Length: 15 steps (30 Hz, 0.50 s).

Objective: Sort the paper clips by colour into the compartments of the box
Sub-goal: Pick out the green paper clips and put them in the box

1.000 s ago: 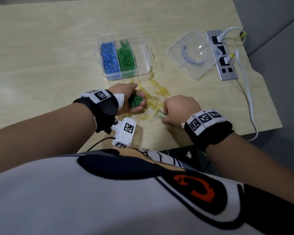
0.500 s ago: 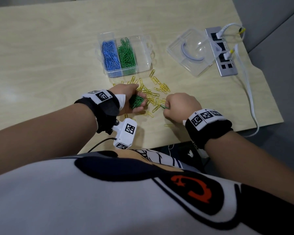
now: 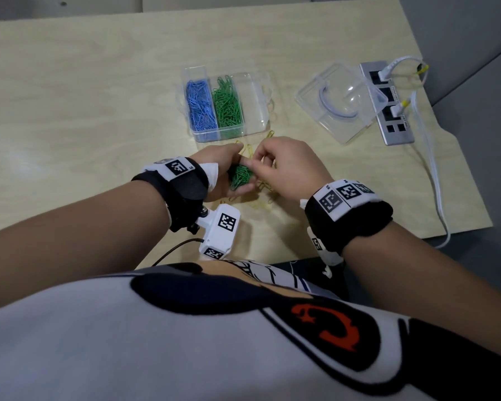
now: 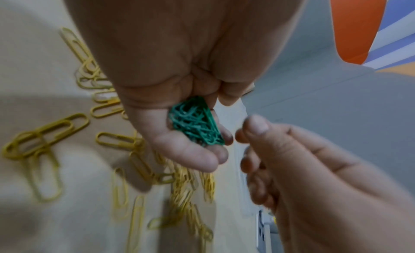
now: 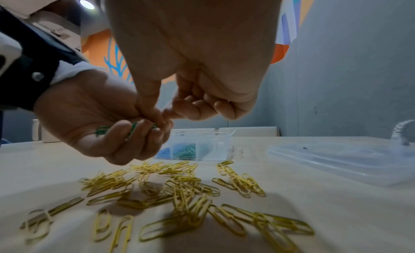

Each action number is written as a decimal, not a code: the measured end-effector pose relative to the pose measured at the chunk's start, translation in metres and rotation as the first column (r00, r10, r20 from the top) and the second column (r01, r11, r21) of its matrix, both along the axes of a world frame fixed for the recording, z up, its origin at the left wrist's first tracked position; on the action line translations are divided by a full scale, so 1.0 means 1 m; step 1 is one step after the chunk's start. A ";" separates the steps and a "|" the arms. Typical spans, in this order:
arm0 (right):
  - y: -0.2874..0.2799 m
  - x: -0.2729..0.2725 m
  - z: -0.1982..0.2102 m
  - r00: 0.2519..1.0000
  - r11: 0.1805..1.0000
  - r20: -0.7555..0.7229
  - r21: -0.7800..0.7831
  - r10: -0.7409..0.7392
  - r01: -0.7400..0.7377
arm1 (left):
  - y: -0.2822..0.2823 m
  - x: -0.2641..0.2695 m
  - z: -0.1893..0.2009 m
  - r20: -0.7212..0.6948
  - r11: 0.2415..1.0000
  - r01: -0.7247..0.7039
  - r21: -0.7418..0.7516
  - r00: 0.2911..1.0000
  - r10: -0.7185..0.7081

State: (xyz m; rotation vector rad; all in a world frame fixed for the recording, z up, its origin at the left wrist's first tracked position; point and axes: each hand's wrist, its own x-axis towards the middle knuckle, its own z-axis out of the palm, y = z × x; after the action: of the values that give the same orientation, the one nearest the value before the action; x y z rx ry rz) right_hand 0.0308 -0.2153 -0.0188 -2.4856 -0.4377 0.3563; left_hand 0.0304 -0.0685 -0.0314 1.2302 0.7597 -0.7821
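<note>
My left hand (image 3: 219, 166) is cupped just above the table and holds a bunch of green paper clips (image 3: 239, 176) (image 4: 195, 125) in its palm. My right hand (image 3: 289, 166) has come against it, fingers curled, thumb and forefinger tips (image 4: 256, 127) at the edge of the bunch; no clip shows between them. Loose yellow clips (image 5: 179, 189) (image 4: 44, 132) lie on the table under both hands. Just beyond stands the clear box (image 3: 268, 91): blue clips (image 3: 200, 108) in its left compartment, green clips (image 3: 226, 108) in the middle, nothing in the right one.
The box's clear lid (image 3: 342, 102) lies to the right of the box. Beyond it a grey power strip (image 3: 394, 111) is set in the table, with white cables (image 3: 428, 157) running along the right edge. The table's front edge is close under my wrists.
My right hand has lifted off the table, where it was picking at a green clip, and moved left and up to my left hand. The left hand still holds the green bunch.
</note>
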 end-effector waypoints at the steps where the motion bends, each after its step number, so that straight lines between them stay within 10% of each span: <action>1: 0.000 0.004 -0.002 0.999 1.000 0.044 0.009 -0.029 0.029 | 0.004 0.003 0.002 -0.006 1.000 -0.014 -0.002 1.000 0.014; 15: 0.008 0.040 -0.028 0.997 0.967 -0.005 -0.245 0.071 -0.070 | 0.052 0.094 0.036 0.104 0.944 -0.331 0.004 0.939 0.329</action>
State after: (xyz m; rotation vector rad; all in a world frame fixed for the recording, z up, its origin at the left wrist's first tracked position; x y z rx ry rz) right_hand 0.0709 -0.2071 -0.0470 -2.7157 -0.5122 0.4590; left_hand 0.1243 -0.0163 0.0046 1.1141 0.8642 -0.4336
